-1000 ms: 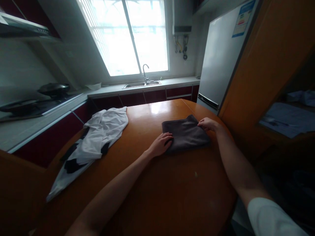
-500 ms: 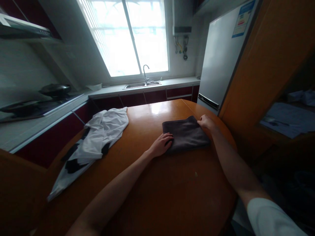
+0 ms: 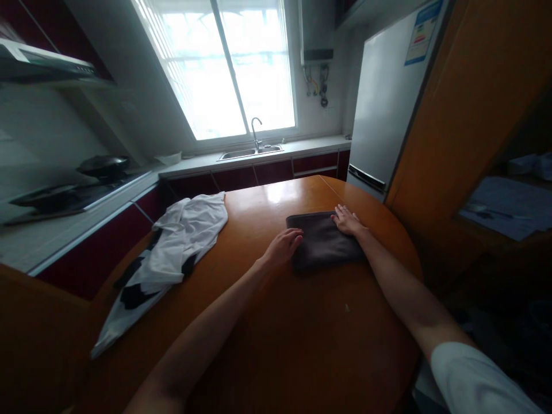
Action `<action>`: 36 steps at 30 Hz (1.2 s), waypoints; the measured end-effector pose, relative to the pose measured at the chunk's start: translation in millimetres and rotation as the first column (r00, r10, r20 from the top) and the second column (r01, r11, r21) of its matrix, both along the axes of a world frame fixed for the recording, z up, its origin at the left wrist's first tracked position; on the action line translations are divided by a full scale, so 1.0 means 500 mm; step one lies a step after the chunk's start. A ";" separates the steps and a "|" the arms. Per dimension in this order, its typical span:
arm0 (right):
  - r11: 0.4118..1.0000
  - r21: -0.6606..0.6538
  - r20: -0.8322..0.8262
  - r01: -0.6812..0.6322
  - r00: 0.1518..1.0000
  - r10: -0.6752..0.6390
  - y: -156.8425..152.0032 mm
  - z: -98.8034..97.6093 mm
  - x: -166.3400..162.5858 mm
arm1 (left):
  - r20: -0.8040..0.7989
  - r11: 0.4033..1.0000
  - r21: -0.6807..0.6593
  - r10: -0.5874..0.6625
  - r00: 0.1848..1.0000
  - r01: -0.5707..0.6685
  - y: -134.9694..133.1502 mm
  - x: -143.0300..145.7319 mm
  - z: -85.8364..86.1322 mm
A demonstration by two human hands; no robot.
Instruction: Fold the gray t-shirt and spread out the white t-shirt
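Note:
A dark grey folded cloth (image 3: 323,244), roughly rectangular, lies flat on the brown wooden table (image 3: 259,333). At its left edge is my left hand (image 3: 282,246), its fingers stretched out and nothing gripped. My right hand (image 3: 348,221) rests flat with spread fingers on the far right corner of the cloth, covering that corner. To the left on the same table lies a crumpled white garment (image 3: 185,230) with black patches, well apart from both hands.
Beyond the table, a counter holds a sink (image 3: 239,153) with a tap (image 3: 255,131) under the window. Pans (image 3: 103,165) sit on the stove at left. A fridge (image 3: 382,109) and a wooden partition (image 3: 440,144) border the right side.
My right hand has let go of the cloth's far right corner and now lies flat on it, slightly further left. My left hand has lifted a little at the left edge.

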State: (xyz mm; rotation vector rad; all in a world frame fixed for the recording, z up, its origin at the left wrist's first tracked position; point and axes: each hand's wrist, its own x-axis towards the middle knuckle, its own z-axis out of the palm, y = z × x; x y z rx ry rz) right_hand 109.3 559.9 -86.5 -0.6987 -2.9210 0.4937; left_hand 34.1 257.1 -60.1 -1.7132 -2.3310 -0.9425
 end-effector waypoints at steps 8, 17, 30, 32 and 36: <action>1.000 -0.015 0.003 -0.006 1.000 0.006 0.006 -0.005 0.003 | -0.084 0.913 -0.347 0.196 0.977 -0.213 0.089 -0.114 -0.009; 1.000 -0.028 0.010 -0.008 1.000 0.008 0.011 -0.012 -0.002 | -0.131 0.910 -0.338 0.206 0.970 -0.239 0.110 -0.074 0.007; 1.000 -0.016 0.004 -0.005 1.000 0.005 0.005 -0.012 -0.001 | -0.133 0.963 -0.252 0.061 0.989 -0.093 0.067 0.086 -0.048; 1.000 -0.017 0.002 -0.002 1.000 0.002 0.003 -0.010 0.001 | -0.130 0.953 -0.295 0.031 0.991 -0.069 0.071 0.095 -0.037; 1.000 -0.025 0.004 0.001 1.000 -0.001 -0.002 -0.007 0.003 | -0.130 0.964 -0.253 0.051 0.990 -0.083 0.096 0.063 0.001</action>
